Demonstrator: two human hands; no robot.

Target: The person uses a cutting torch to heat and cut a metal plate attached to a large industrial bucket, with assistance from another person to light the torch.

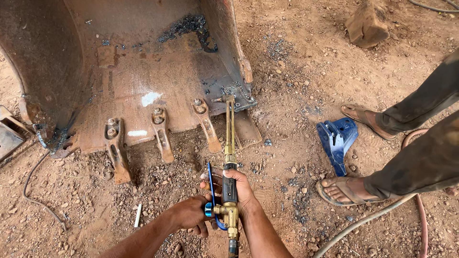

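Right hand gripping torch handle, left hand pinching its blue valve knob, tip resting unlit at bucket lip's right corner, teeth staying uncut beyond, blue bracket lying by a bystander's sandals.

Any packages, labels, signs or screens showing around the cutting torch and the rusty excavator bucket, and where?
None in view: no package, label, sign or screen.
The brass cutting torch, held in the right hand with the left hand at its blue valve knob, shows no sticker.
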